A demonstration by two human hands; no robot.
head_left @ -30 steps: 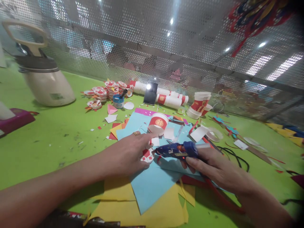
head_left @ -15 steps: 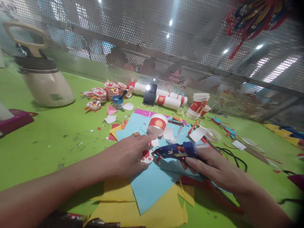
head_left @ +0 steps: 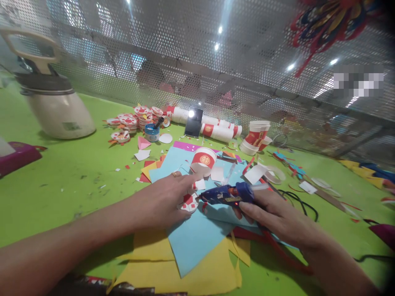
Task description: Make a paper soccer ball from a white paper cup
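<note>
A blue hot glue gun (head_left: pixel 226 194) lies in the grip of my right hand (head_left: pixel 271 211), its nozzle pointing left and a clear glue stick poking out the back. The nozzle tip meets the edge of a small round paper piece (head_left: pixel 189 203), white with red patches. My left hand (head_left: pixel 165 197) has its fingers and thumb closed around that piece, hiding its left side. Just beyond the fingers stands a red and white paper cup (head_left: pixel 203 160). Under both hands lie light blue paper sheets (head_left: pixel 194 250) and yellow paper (head_left: pixel 185 279).
Round red and white paper crafts (head_left: pixel 128 120) are piled at the back beside a blue jar (head_left: pixel 152 132). A phone (head_left: pixel 194 122) leans on stacked cups (head_left: pixel 217 131). More cups (head_left: pixel 254 137) stand right. A large pump bottle (head_left: pixel 58 107) is at left. A black cable (head_left: pixel 300 201) curls right.
The view has shifted very slightly. Both hands, the glue gun and the round piece keep nearly the same positions relative to each other.
</note>
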